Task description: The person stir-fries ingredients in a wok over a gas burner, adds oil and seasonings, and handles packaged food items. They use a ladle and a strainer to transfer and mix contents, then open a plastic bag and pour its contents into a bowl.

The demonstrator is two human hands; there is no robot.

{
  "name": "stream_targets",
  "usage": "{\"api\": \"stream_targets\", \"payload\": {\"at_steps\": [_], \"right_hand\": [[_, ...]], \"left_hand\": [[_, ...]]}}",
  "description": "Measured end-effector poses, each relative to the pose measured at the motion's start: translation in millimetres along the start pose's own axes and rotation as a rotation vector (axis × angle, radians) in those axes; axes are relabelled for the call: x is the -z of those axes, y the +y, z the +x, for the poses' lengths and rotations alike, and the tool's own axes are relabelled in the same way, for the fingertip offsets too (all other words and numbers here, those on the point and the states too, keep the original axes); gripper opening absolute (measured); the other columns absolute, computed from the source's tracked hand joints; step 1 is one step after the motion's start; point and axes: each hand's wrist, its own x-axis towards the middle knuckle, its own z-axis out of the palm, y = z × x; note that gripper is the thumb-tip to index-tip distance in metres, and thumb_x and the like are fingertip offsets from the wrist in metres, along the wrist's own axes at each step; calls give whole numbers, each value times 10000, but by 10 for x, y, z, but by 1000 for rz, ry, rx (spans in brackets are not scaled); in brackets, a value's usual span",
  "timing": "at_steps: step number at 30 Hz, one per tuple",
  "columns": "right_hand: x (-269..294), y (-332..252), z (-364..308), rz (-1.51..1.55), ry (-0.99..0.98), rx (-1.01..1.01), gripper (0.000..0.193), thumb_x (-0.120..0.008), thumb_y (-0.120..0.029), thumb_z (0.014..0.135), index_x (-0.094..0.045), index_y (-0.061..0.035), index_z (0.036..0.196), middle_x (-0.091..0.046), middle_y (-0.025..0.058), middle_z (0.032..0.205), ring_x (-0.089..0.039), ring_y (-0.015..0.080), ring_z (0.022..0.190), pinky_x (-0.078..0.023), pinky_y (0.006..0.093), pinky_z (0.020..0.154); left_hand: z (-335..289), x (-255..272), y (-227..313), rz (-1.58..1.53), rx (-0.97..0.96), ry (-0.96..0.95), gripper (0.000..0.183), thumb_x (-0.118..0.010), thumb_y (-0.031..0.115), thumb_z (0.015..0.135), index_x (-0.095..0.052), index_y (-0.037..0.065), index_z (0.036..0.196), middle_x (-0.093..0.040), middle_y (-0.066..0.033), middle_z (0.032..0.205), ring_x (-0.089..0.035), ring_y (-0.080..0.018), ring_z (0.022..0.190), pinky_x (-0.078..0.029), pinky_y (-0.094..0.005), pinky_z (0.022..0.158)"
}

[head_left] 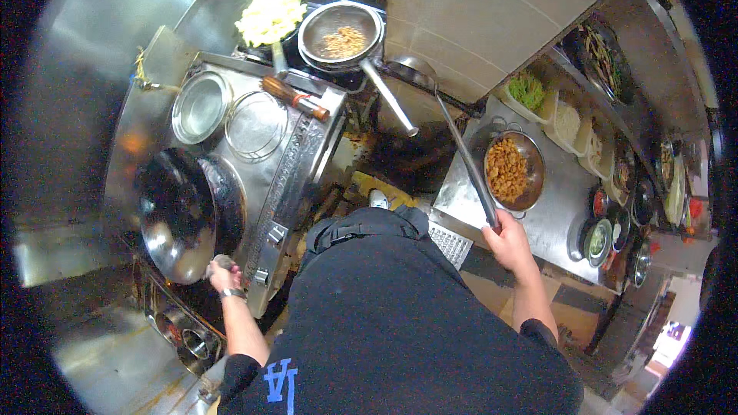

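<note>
My left hand [226, 275] is closed at the near rim of a dark, shiny wok [175, 219], with a bunched greyish cloth [221, 263] in its fingers. The wok stands tilted on the stove and its visible surface holds no food. My right hand [509, 243] grips the end of a long-handled ladle [466, 152]. That ladle reaches away to the upper left, its bowl near the tiled wall, apart from the wok. Just beyond my right hand, a metal bowl [537, 174] holds brown fried pieces.
Left of me is a steel stove [296, 155] with a metal pot [201, 107], a round wire rack [257, 127] and a brown bottle lying down [294, 97]. Behind it are a handled strainer [360, 21] and pale cut vegetables [270, 18]. Ingredient tubs [565, 124] line the right counter [557, 224].
</note>
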Motion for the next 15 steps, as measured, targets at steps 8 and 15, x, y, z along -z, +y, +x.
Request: {"api": "stream_targets", "payload": {"at_steps": [8, 15], "right_hand": [[222, -143, 134, 96, -323, -316, 256, -653, -206, 848, -597, -17, 1010, -644, 96, 738, -626, 225, 673, -507, 372, 643], [280, -89, 307, -32, -207, -187, 290, -658, -250, 835, -599, -15, 994, -618, 124, 698, -627, 241, 642, -493, 372, 619]], "left_hand": [[-1573, -2767, 146, 738, -414, -945, 596, -392, 523, 982, -592, 40, 1268, -639, -147, 1221, -588, -241, 1148, -423, -311, 977], [-2176, -4382, -62, 27, 440, -1188, 194, -516, 307, 965, -566, 123, 999, -647, -97, 915, -645, -282, 816, -537, -432, 723]]}}
